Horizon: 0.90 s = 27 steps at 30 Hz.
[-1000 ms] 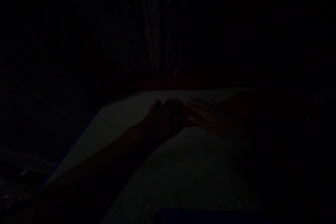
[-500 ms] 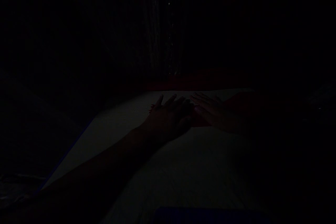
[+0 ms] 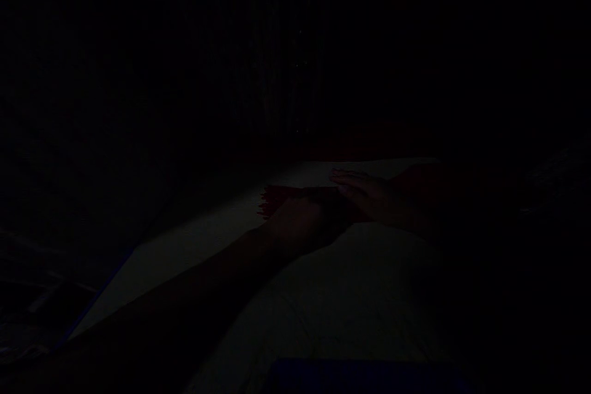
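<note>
The picture is very dark. My left hand point(image 3: 307, 217) reaches in from the lower left and lies on a pale cloth-covered surface point(image 3: 332, 301), at the edge of a red fabric piece point(image 3: 273, 198). Its fingers are lost in shadow, so their pose is unclear. My right hand point(image 3: 369, 194) comes in from the right and rests flat on the red fabric with fingers stretched out, right beside the left hand. The red fabric runs on under my right forearm.
The pale surface has a blue edge point(image 3: 95, 305) at the lower left. A dark blue shape point(image 3: 364, 375) lies at the bottom edge. Behind the surface hangs dim striped material point(image 3: 277, 74). Everything else is black.
My left hand's fingers, spread a moment ago, have drawn together or dipped out of sight at the red fabric's edge. My right hand has shifted slightly right and stays flat.
</note>
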Tool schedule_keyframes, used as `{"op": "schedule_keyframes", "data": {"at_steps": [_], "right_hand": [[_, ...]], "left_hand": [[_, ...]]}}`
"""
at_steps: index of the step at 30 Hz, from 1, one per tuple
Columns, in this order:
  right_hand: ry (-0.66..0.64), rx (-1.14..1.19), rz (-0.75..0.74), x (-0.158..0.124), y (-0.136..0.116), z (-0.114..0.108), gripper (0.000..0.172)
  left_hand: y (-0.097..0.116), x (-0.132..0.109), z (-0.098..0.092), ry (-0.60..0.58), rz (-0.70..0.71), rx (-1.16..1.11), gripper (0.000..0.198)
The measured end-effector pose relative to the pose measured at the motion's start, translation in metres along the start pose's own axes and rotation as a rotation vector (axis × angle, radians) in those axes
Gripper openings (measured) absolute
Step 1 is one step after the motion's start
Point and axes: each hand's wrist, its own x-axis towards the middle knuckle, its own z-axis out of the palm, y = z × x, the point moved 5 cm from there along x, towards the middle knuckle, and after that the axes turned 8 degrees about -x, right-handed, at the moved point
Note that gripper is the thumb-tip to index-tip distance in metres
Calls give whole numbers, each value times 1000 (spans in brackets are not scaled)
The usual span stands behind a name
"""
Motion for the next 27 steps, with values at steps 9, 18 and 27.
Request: {"op": "schedule_keyframes", "data": {"at_steps": [9, 18, 27], "right_hand": [[73, -15, -76, -1, 3, -6, 47], [-41, -173, -53, -2, 19, -2, 57], [-216, -277, -2, -5, 27, 8, 69]], "left_hand": [[2, 0, -4, 45, 19, -38, 26], [-2, -1, -4, 49, -50, -7, 39], [-11, -10, 0, -65, -51, -69, 45]]}}
